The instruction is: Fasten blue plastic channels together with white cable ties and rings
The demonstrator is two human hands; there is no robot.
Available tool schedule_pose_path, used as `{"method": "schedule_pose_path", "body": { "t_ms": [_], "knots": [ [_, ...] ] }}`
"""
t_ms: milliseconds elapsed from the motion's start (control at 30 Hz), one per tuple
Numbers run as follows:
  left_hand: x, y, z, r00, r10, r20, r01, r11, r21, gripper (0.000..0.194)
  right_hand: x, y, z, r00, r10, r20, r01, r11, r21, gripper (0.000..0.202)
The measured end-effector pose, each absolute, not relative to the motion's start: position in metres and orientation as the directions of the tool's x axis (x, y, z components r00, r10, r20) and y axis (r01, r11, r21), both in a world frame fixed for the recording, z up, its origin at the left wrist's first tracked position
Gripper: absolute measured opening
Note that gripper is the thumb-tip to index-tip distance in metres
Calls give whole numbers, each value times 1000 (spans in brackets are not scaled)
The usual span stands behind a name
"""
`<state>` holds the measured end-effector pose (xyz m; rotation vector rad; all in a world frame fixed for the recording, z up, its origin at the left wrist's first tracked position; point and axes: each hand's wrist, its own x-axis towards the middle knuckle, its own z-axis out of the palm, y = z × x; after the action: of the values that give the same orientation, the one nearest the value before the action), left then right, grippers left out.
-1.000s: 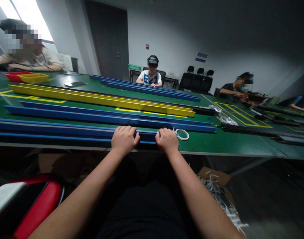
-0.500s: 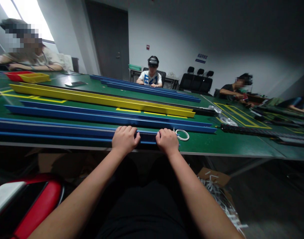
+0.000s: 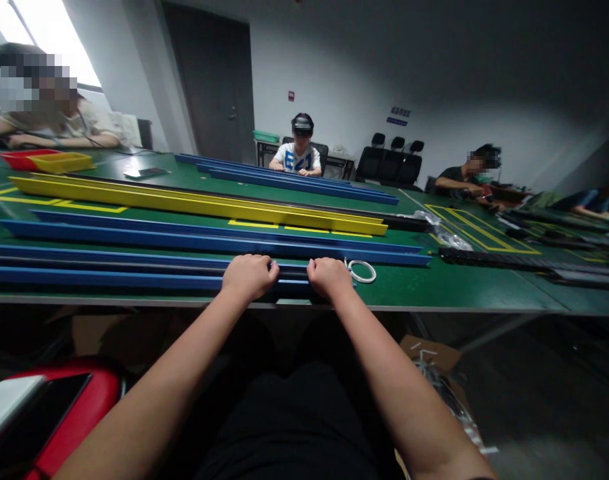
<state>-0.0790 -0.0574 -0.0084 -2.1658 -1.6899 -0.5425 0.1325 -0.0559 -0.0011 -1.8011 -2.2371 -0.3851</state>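
**Two Hands, One Blue Channel at the Bench's Edge**

A person's left hand [image 3: 249, 277] and right hand [image 3: 330, 277] rest over the near blue channel [image 3: 109, 279] on a green table [image 3: 484, 293], set apart with thumbs toward each other. The fingers of both curl narrowly, but the fingertips are hidden, so whether they grip the channel's wall or the dark strip [image 3: 293, 273] inside cannot be told. The channel lies directly under both palms, its long axis running left to right, roughly along the table's front edge. Its right end shows just past the right hand, the nearer of the two to that end; leftward it runs out of view.

One white ring [image 3: 365, 281] lies just beside the right hand. Beyond the near channel, count one second blue channel [image 3: 209, 244], then one yellow channel [image 3: 199, 207], with one black bar [image 3: 417, 223] behind it, all lying nearly parallel. Farther back are more blue channels [image 3: 304, 187], too closely overlapped to count. At left sit two trays, one red tray [image 3: 14, 160] and one yellow tray [image 3: 64, 162]. Three co-workers are plainly visible around the table: one at left [image 3: 84, 127], one opposite [image 3: 297, 159], one at right [image 3: 454, 183].
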Motion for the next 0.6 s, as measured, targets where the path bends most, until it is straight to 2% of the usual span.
{"method": "schedule_pose_path", "body": {
  "t_ms": [167, 300, 467, 600],
  "knots": [
    [-80, -59, -9, 245, 845, 476, 965, -258, -40, 54, 134, -60, -2, -225, 905, 360, 974, 221, 55, 51],
    [-79, -64, -9, 247, 810, 532, 965, -257, -57, 50, 134, -62, -2, -220, 891, 398, 974, 221, 44, 50],
    [-78, -66, -8, 220, 822, 525, 969, -244, -23, 47, 133, -62, -2, -221, 888, 403, 974, 223, 44, 50],
    [-78, -73, -9, 230, 773, 591, 965, -260, -35, 41, 136, -72, -5, -229, 854, 468, 970, 241, 36, 45]
  ]
}}
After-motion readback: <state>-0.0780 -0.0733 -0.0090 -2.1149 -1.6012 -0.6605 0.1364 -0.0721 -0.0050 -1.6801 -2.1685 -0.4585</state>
